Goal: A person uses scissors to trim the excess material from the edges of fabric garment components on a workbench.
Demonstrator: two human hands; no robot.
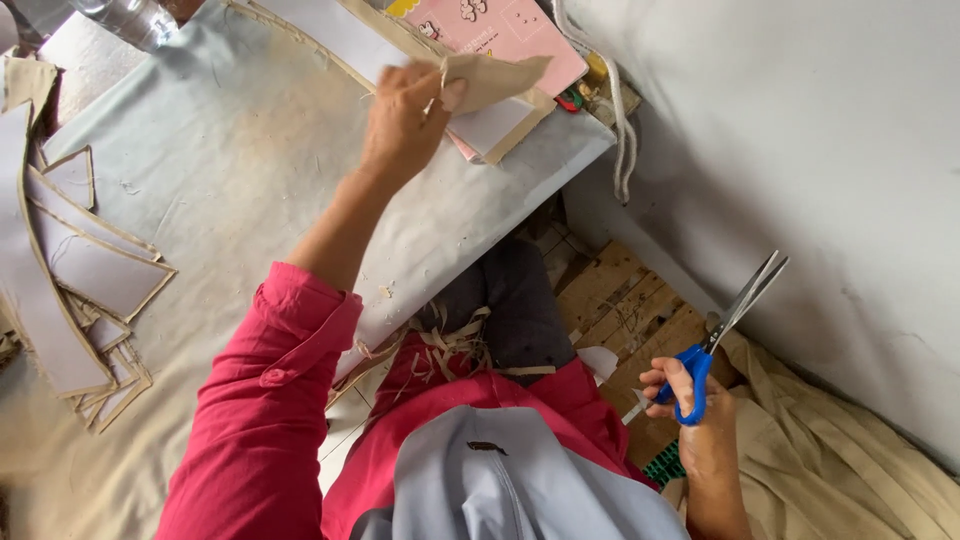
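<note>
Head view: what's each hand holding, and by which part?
Left hand pinches a tan cut piece by its left end, above the table. Right hand holds blue-handled scissors by the finger loops, blades pointing up and away.

The person wears a long-sleeved garment of bright pink-red cloth, with the left sleeve [262, 400] pushed up into a folded cuff so that the forearm is bare. A pale grey-blue cloth panel [500, 480] covers the chest, and dark grey trousers [520, 300] cover the legs. The left hand [400, 125] and right hand [690, 410] are bare, without gloves.
</note>
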